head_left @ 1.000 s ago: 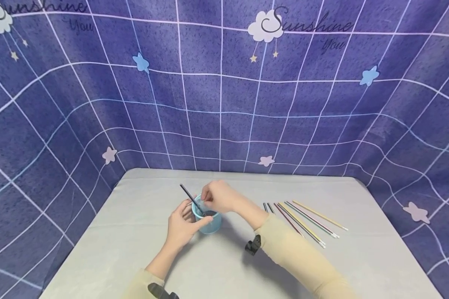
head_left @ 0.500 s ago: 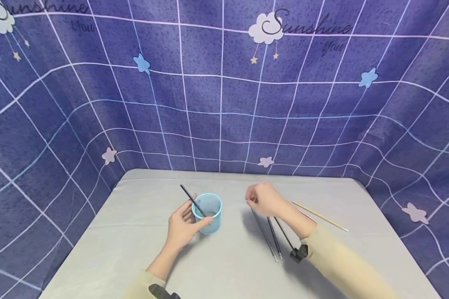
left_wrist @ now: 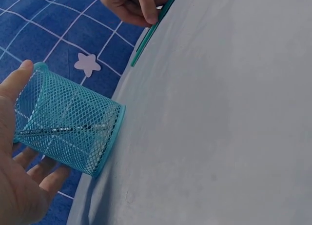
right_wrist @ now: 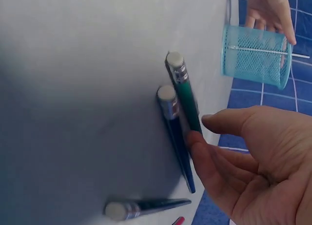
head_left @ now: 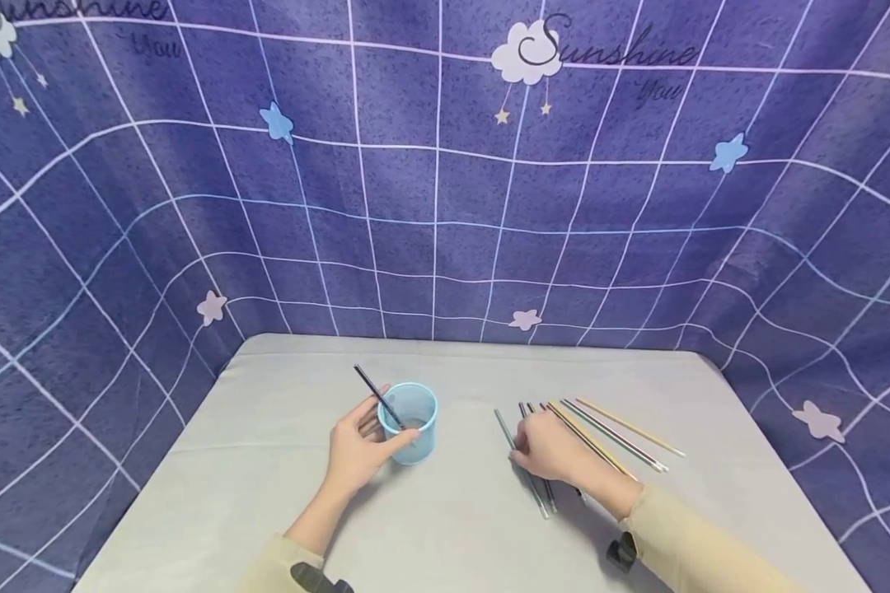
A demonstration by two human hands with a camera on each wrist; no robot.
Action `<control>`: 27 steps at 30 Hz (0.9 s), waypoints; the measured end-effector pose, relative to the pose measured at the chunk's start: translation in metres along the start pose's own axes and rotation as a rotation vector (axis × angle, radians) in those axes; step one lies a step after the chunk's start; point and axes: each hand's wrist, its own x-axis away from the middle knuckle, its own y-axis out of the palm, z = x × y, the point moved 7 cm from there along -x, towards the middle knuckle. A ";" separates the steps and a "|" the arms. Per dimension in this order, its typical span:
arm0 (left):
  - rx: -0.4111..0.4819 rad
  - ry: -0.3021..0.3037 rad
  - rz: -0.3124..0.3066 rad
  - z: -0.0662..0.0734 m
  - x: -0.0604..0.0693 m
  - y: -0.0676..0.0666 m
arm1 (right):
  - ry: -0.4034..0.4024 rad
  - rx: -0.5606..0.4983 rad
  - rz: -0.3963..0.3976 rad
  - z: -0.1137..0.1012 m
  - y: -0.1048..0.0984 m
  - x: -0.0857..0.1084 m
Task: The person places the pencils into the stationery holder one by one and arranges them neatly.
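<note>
The left hand grips the cup at lower centre while the right hand pinches the green pencil, lower right on the tabletop — seemingly the pick-up step, the next move calling for a lift to the cup.

Head view: from high up, facing forward and down, takes in table and curtain. Left wrist view: close beside the mesh cup. Right wrist view: close over the green pencil. Both wrist views share cup and pencil (scene tipped sideways in each).
</note>
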 end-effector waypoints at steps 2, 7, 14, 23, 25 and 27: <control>0.001 -0.007 -0.001 -0.001 0.001 0.001 | 0.020 0.016 0.002 0.000 0.002 0.000; -0.033 -0.009 0.014 0.000 0.002 -0.002 | 0.072 -0.032 -0.022 0.001 0.004 -0.008; -0.023 -0.004 -0.012 0.003 0.003 0.001 | 0.129 -0.160 -0.055 0.011 0.001 -0.019; 0.002 -0.017 -0.007 0.001 0.002 0.005 | 0.038 -0.280 0.021 0.006 -0.036 -0.046; -0.004 -0.015 -0.001 0.000 0.002 0.003 | 0.029 -0.299 0.035 0.001 -0.045 -0.052; -0.008 -0.013 0.003 -0.001 0.002 0.002 | 0.012 -0.339 0.051 -0.003 -0.054 -0.059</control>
